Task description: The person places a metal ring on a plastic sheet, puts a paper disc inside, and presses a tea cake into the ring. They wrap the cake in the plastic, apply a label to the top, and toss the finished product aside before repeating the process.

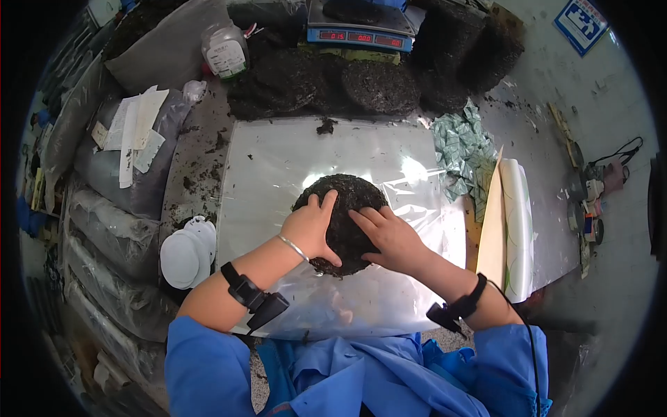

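Note:
A round, dark, flat cake of pressed leafy material point(353, 233) lies on a shiny clear plastic sheet point(278, 153) in the middle of the table. On the cake's left part rests my left hand point(313, 227), fingers and thumb spread apart, with a bracelet at the wrist. From the right, my right hand point(390, 238) lies over the cake's right part, its fingers apart and pointing up and left. Both hands touch the top of the cake, and neither is wrapped round it. The cake's underside is hidden.
Dark round cakes point(381, 87) and a scale point(361, 35) stand at the back. A clear jar point(226, 54) is back left. White discs point(184, 258) and papers point(135, 131) lie left. Green-patterned wrappers point(462, 149) and a white roll point(516, 229) are right.

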`<state>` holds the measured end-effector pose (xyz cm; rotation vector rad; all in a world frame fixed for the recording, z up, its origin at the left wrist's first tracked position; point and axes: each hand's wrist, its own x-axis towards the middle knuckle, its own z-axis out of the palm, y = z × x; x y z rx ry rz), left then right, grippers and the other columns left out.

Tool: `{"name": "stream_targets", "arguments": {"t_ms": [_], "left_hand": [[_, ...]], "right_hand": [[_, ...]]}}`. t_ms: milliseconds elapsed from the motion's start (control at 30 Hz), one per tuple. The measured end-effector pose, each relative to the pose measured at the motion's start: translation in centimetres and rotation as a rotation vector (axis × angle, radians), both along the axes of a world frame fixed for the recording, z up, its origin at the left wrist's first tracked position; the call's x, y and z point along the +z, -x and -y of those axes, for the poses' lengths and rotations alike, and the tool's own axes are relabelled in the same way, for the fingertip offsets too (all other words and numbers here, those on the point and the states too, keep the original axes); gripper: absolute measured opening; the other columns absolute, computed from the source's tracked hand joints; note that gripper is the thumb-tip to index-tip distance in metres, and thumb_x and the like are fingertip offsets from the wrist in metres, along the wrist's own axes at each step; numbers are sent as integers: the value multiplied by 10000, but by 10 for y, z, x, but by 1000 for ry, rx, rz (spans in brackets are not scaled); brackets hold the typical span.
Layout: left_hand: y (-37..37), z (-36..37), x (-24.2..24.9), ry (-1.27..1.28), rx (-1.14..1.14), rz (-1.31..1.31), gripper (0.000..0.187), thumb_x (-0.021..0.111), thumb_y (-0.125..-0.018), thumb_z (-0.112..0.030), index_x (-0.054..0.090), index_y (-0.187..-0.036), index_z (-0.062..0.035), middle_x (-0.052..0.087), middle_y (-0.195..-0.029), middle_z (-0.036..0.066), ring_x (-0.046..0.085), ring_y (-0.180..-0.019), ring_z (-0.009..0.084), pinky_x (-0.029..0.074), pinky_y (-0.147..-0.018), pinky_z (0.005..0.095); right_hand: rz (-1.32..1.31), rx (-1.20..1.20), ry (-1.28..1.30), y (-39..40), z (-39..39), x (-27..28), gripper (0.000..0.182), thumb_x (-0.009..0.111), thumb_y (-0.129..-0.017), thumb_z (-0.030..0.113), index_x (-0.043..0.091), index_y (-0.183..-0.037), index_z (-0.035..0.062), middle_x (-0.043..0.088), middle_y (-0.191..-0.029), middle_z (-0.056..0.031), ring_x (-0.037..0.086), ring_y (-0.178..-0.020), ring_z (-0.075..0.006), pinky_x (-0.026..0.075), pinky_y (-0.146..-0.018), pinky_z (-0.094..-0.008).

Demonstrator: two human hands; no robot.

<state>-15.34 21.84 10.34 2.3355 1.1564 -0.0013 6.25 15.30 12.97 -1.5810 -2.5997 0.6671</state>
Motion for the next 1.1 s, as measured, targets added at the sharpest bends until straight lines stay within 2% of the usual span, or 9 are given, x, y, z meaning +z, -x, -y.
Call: {"name": "stream_targets", "arguments": {"t_ms": [33, 133, 333, 467, 567, 733, 933, 1000, 1100], "left_hand": [[-6, -5, -2, 53, 7, -75, 1358, 996, -439, -476, 244, -1485, -45, 533, -1195, 289, 650, -1017, 452, 573, -875, 473], [-14, -13, -12, 130, 22, -152, 1379, 1012, -390, -439, 239, -1459, -38, 542, -1191, 300, 663, -989, 463, 586, -859, 464], [-35, -18, -75, 77, 103, -442, 988, 856, -728, -216, 258, -1500, -67, 545, -1202, 243, 705, -972, 358, 606, -806, 402], [-21, -2, -61, -67, 105, -219, 592, 711, -816, -53, 417, -1329, -34, 600, -1074, 208, 719, -856, 328, 608, -701, 392], [6, -12, -28, 71, 9, -21, 858, 777, -717, -25, 384, -1479, -22, 617, -1115, 201, 684, -967, 376, 581, -790, 437], [14, -31, -34, -255, 33, 476, 468, 613, -847, 5, 614, -1313, -43, 664, -1155, 125, 646, -1063, 342, 552, -916, 436], [21, -41, -49, -264, -4, 669, 504, 572, -822, 50, 611, -1321, -10, 661, -1243, 159, 610, -1182, 354, 505, -1045, 464], [19, -40, -51, -278, 30, 728, 520, 559, -800, 68, 604, -1316, 24, 655, -1256, 184, 610, -1187, 356, 503, -1058, 459], [19, -41, -46, -300, 0, 670, 537, 546, -785, 77, 570, -1320, 31, 660, -1250, 199, 634, -1141, 396, 507, -1047, 492]], "right_hand": [[1, 8, 31, 3, -14, -14, 977, 903, -632, 211, 391, -1438, 3, 548, -1235, -212, 634, -1122, -354, 582, -839, -397], [231, 6, 342, 29, -61, -1, 1054, 940, -567, 222, 371, -1426, -1, 535, -1186, -238, 680, -977, -369, 592, -808, -404], [247, -9, 99, 46, -60, -119, 1003, 908, -583, 152, 308, -1347, -96, 535, -1180, -266, 723, -874, -365, 618, -668, -359], [241, -119, 62, 53, -38, -101, 873, 807, -658, 143, 334, -1350, -101, 523, -1231, -294, 734, -843, -353, 612, -637, -359], [145, -150, 194, 50, -47, -45, 873, 788, -661, 80, 356, -1416, 6, 492, -1286, -295, 728, -834, -380, 608, -658, -407], [328, -115, 74, 58, -51, -83, 867, 822, -671, 135, 373, -1401, 4, 523, -1170, -207, 730, -804, -338, 596, -651, -420], [-242, 118, 88, -9, -127, 27, 1039, 933, -586, 315, 423, -1464, 94, 533, -1267, -165, 604, -1153, -369, 561, -878, -414], [-310, -242, -31, -23, -183, 11, 1002, 917, -639, 313, 431, -1502, 160, 522, -1320, -163, 577, -1212, -347, 512, -979, -439], [162, -422, -715, -57, -267, -80, 841, 841, -730, 239, 477, -1485, 174, 510, -1450, -132, 461, -1376, -322, 353, -1153, -461]]}}
